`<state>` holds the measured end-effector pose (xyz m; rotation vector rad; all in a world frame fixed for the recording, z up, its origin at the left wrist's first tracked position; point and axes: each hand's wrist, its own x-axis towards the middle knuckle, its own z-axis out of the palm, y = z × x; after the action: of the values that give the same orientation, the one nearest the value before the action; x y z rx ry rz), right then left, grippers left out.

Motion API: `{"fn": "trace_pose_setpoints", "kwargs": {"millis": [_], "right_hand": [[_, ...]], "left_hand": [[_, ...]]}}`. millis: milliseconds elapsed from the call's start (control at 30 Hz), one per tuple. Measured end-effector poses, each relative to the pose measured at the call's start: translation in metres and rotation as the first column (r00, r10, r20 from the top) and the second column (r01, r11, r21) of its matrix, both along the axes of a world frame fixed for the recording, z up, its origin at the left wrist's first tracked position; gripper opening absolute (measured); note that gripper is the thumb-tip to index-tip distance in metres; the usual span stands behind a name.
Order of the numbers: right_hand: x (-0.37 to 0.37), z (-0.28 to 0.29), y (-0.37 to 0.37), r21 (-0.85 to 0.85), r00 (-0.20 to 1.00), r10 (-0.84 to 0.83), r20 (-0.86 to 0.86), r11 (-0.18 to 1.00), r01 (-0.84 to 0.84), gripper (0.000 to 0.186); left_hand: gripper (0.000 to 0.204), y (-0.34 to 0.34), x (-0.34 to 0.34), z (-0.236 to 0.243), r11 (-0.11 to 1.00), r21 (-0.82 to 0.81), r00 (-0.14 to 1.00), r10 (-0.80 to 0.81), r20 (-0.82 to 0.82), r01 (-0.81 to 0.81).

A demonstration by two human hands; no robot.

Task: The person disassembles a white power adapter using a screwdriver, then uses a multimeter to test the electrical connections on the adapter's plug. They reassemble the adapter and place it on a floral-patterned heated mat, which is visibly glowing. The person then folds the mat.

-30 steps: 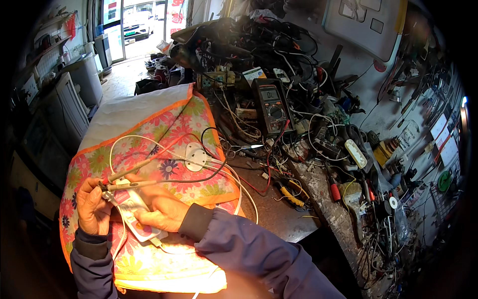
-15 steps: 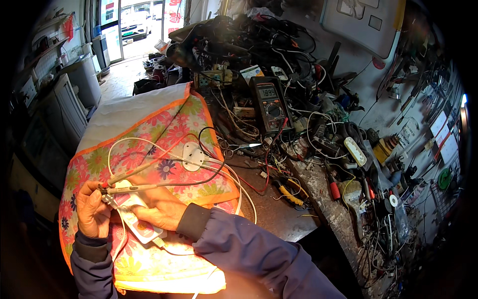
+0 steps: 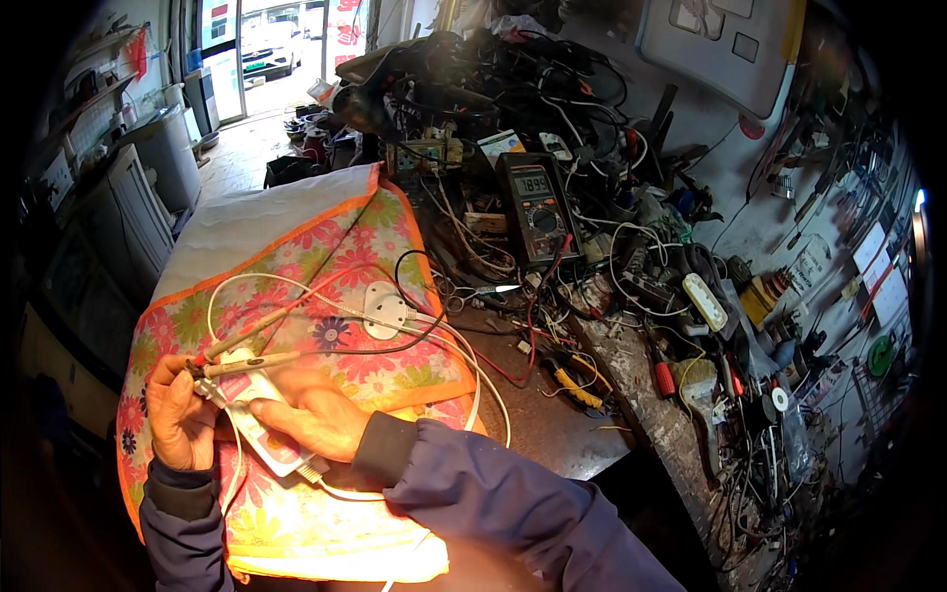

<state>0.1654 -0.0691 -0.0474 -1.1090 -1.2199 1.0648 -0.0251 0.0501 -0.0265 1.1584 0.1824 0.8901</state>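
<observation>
Between thumb and fingers, my left hand [image 3: 178, 419] pinches the tip ends of two multimeter probes, a reddish-brown probe [image 3: 252, 326] and a tan probe [image 3: 258, 363], against small metal prongs. Closed around a white hand controller [image 3: 254, 426] is my right hand [image 3: 321, 414]; a white cord leaves the controller's lower end. Both hands are above a flowered cloth pad [image 3: 345, 252] with orange edging, which looks like an electric blanket. A white connector [image 3: 386, 310] with cords lies on it. The multimeter [image 3: 538, 212] stands behind on the bench, its display lit. Fingers partly hide the prongs.
Yellow-and-black pliers [image 3: 572, 387] and a red-handled screwdriver [image 3: 662, 375] lie right on the cluttered bench. A heap of black cables [image 3: 473, 84] fills the back. A white power strip [image 3: 703, 301] rests among loose wires. Tools hang on the right wall.
The controller and the probes have shifted slightly up and left with my hands, and the probe angle has changed a little. My grips look the same.
</observation>
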Motion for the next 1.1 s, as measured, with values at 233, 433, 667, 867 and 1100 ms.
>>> {"fn": "trace_pose_setpoints", "kwargs": {"millis": [233, 433, 667, 867, 1100], "right_hand": [[-0.018, -0.016, 0.005, 0.084, 0.981, 0.016, -0.192, 0.996, 0.001, 0.034], [-0.016, -0.010, 0.006, -0.025, 0.975, 0.051, -0.218, 0.998, -0.057, 0.032], [-0.024, -0.005, 0.003, -0.055, 0.924, 0.035, -0.380, 0.997, -0.061, 0.033], [-0.028, -0.005, 0.004, -0.041, 0.869, 0.068, -0.490, 0.994, -0.101, 0.028], [-0.031, 0.004, 0.000, -0.046, 0.789, 0.059, -0.611, 0.993, -0.110, 0.022]], "left_hand": [[0.021, -0.003, 0.002, 0.003, 0.999, 0.044, 1.000, -0.009, 0.028, 0.007], [0.022, -0.001, -0.003, -0.001, 0.999, 0.035, 1.000, -0.014, 0.011, 0.013], [0.023, -0.003, 0.000, 0.002, 0.998, 0.061, 0.999, -0.030, 0.036, 0.028], [0.023, -0.007, 0.001, 0.003, 0.997, 0.078, 0.999, 0.004, 0.032, -0.006], [0.021, -0.010, 0.003, 0.006, 0.999, 0.026, 0.999, 0.034, 0.027, -0.035]]}}
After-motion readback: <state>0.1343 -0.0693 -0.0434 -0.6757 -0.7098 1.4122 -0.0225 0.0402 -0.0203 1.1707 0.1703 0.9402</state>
